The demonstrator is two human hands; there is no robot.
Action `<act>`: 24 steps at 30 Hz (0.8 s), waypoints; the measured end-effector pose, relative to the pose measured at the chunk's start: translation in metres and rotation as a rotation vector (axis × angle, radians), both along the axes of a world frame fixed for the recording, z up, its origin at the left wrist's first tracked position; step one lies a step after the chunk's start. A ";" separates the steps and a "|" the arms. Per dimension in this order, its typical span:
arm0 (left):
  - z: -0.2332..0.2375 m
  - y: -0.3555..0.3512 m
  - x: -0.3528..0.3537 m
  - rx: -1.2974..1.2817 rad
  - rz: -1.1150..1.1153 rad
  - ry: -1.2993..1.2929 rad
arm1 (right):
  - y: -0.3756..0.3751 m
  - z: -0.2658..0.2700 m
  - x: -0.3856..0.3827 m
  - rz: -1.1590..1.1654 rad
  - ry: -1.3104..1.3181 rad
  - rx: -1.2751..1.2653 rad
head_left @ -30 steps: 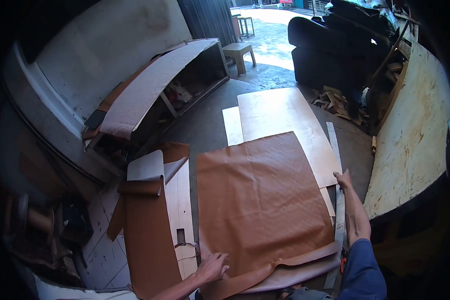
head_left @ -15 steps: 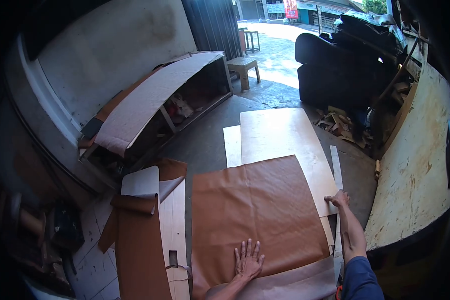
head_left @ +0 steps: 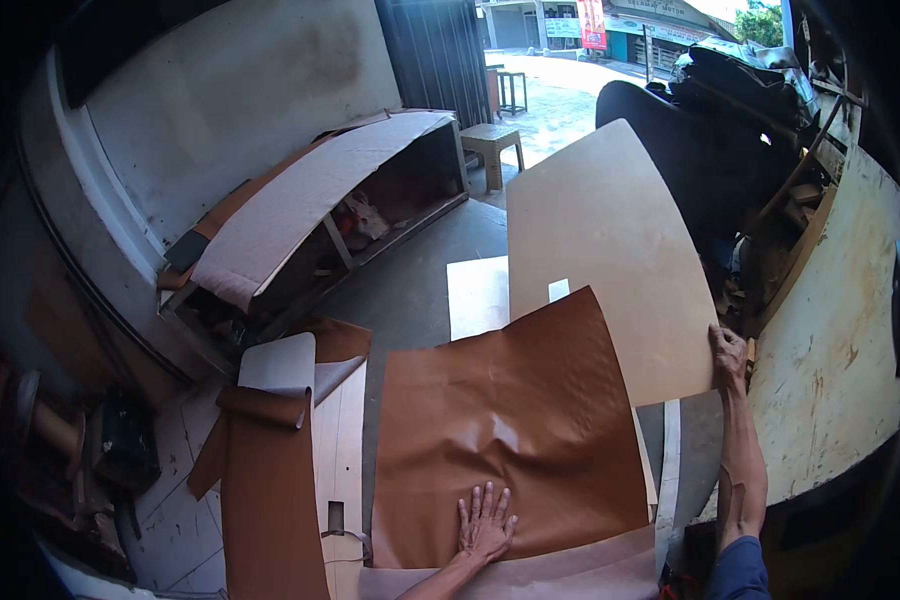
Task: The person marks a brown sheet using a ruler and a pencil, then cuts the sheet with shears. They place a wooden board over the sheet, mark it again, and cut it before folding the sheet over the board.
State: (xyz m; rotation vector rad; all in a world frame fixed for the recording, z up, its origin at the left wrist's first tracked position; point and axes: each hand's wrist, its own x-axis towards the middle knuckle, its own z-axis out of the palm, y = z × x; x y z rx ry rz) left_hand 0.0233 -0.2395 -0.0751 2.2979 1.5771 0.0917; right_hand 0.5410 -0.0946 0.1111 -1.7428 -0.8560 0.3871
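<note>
Beyond the brown sheet (head_left: 560, 440), the pale board (head_left: 610, 230) has just gone from lying flat to tilting up, its far end now raised. The right hand (head_left: 730, 355) holds the board's right edge, fingers closed on it; the left hand (head_left: 487, 530) presses the creased sheet, fingers spread. The sheet's far edge overlaps the board's near part. A dark bulky pile (head_left: 695, 150) crowds the view behind, and a stained panel (head_left: 830, 340) leans near the right arm.
</note>
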 end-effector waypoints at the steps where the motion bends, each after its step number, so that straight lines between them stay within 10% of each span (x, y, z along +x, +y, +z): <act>1: -0.001 0.005 0.001 0.026 0.002 0.035 | -0.004 0.008 0.011 -0.021 -0.003 0.058; 13: 0.044 0.199 0.055 -0.066 -0.150 0.130 | -0.103 0.152 -0.064 -0.113 -0.025 0.557; 24: 0.044 -0.046 -0.034 -0.010 -0.358 0.044 | -0.173 0.033 -0.199 0.076 0.680 0.381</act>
